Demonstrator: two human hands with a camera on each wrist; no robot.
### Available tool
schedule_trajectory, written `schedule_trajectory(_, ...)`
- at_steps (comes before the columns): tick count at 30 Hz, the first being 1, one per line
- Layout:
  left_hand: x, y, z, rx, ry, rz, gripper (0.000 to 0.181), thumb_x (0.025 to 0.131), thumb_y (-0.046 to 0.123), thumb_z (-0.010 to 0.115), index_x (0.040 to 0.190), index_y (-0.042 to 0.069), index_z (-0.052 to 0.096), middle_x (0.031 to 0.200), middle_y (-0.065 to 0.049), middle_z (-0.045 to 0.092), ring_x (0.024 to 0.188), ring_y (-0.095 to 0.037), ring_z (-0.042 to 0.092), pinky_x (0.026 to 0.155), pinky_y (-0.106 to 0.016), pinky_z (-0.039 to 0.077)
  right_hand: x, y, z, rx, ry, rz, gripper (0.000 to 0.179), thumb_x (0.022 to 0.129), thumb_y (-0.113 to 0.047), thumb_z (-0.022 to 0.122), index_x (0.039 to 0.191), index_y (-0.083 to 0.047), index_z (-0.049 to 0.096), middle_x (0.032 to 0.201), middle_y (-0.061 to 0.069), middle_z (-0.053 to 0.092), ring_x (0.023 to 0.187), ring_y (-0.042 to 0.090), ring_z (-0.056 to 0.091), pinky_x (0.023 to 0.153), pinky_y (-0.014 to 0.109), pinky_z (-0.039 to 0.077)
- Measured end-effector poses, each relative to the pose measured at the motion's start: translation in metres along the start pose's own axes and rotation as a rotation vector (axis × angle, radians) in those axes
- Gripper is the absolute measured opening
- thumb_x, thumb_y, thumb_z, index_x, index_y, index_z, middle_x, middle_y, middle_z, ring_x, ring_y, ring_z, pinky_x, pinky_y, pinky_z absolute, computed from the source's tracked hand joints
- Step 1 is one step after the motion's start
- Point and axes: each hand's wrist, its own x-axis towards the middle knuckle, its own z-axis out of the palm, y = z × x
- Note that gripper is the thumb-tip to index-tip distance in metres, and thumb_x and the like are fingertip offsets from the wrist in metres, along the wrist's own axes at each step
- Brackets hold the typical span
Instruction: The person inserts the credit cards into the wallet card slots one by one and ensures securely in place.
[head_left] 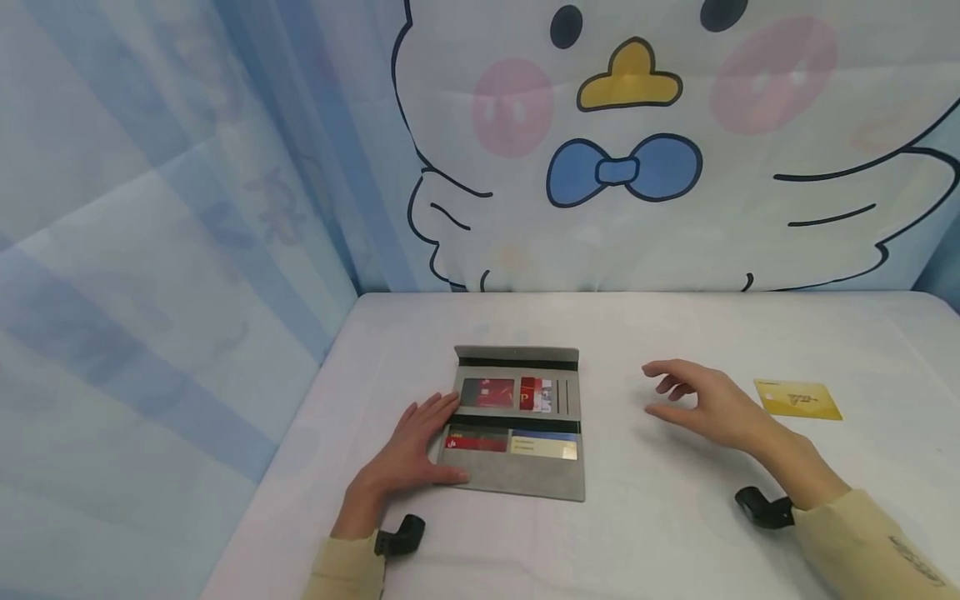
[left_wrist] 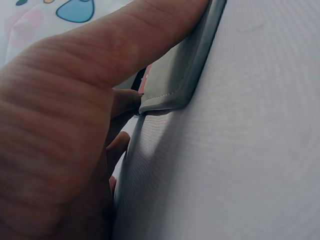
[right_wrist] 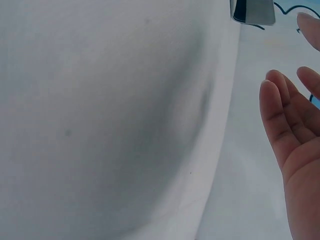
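A grey card wallet (head_left: 517, 477) lies unfolded on the table, with several cards showing in its slots. My left hand (head_left: 411, 450) rests along its left side, the thumb lying over the lower left corner and the fingers stretched towards the upper left edge. In the left wrist view that thumb (left_wrist: 125, 45) crosses the stitched corner of the wallet (left_wrist: 167, 85). To the right of the wallet, my right hand (head_left: 712, 406) is above the table with fingers loosely bent and nothing between them. Behind the right hand lies a yellow card (head_left: 798, 399), flat on the table.
The white table (head_left: 600, 550) ends at the back against a curtain (head_left: 517, 242) printed with a cartoon bird. Another stretch of striped blue curtain (head_left: 150, 292) hangs along the left side. Each wrist carries a black camera mount (head_left: 401, 535).
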Motion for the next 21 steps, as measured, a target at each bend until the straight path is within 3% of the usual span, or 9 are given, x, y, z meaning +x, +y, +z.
schedule_trajectory(7,-0.001,0.000,0.000,-0.001,0.002,0.009,0.102,0.067,0.056,0.075,0.148,0.016,0.028,0.152,0.002,0.024,0.140,-0.019,0.011,0.113,-0.043,0.003,-0.015,0.012,-0.009,0.026,0.053,0.022,0.050,0.083,-0.032,0.071,0.125,-0.010,0.055,0.113,0.005,0.060,0.088,0.018,0.059,0.074,0.026,0.052)
schedule_trajectory(12,-0.001,0.000,0.000,-0.005,-0.003,0.015,0.101,0.068,0.056,0.075,0.148,0.015,0.028,0.152,0.001,0.024,0.140,-0.019,0.011,0.113,-0.044,0.003,-0.028,0.021,-0.019,0.039,0.069,0.052,0.049,0.084,-0.030,0.071,0.126,-0.012,0.054,0.116,0.006,0.059,0.087,0.016,0.059,0.072,0.025,0.051)
schedule_trajectory(21,0.000,0.000,0.000,-0.006,0.000,0.018,0.102,0.067,0.057,0.075,0.148,0.016,0.028,0.152,0.001,0.024,0.140,-0.019,0.012,0.113,-0.044,0.003,-0.049,0.045,-0.036,0.034,0.167,0.111,0.052,0.079,-0.022,0.076,0.126,-0.012,0.053,0.114,0.006,0.056,0.084,0.006,0.058,0.071,0.011,0.046)
